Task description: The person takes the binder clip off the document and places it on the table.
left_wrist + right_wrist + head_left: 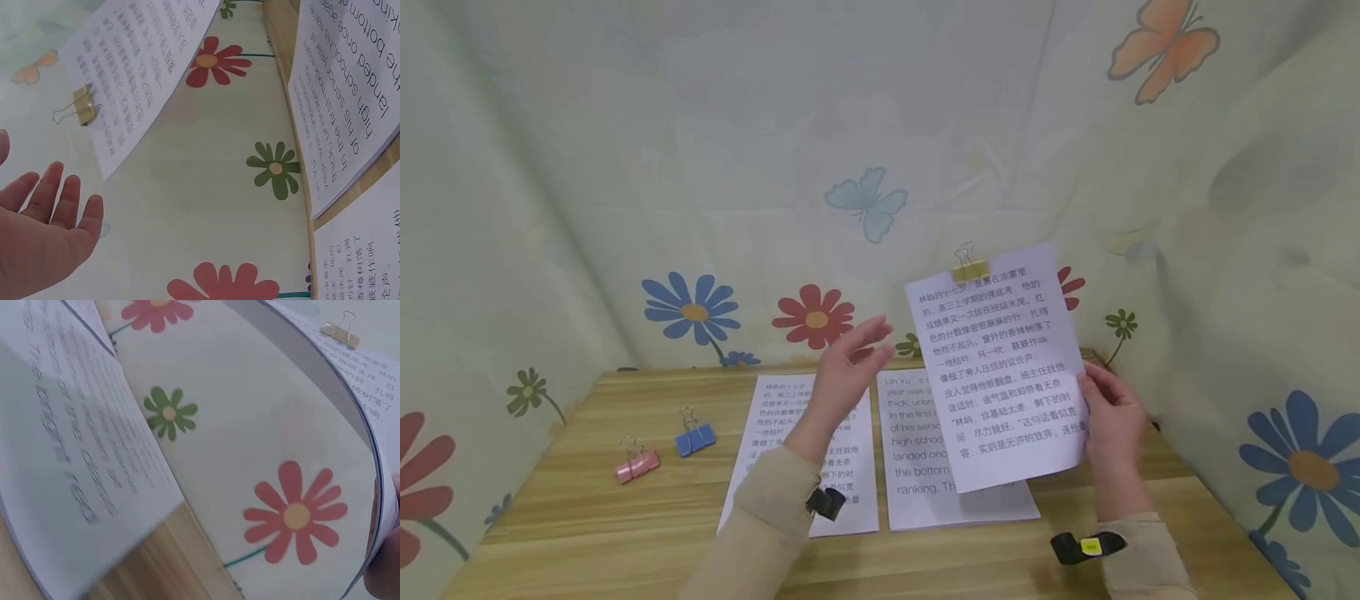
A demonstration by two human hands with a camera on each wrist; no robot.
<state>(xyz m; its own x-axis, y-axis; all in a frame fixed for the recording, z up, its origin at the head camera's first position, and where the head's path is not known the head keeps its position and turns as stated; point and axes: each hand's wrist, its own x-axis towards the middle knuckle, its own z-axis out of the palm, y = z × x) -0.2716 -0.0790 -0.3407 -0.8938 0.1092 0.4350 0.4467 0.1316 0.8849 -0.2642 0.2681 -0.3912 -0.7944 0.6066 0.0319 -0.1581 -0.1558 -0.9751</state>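
In the head view my right hand [1116, 417] pinches the right edge of a printed paper stack [1000, 392], lifted and tilted above the table. A gold binder clip [972, 271] is fixed on the top edge of that stack, its wire handles standing up. My left hand [847, 375] hangs in the air left of the stack, apart from it, fingers loosely extended and holding nothing. The left wrist view shows the left hand [50, 231] below the clip [85, 105]. From the right wrist, the held sheets [375, 444] look bowed.
Two more printed stacks lie on the wooden table [587, 517]: one with Chinese text [760, 467] at left, one with English text [917, 508] beside it. A pink binder clip [637, 465] and a blue binder clip [696, 440] lie further left. A floral curtain [737, 233] stands behind.
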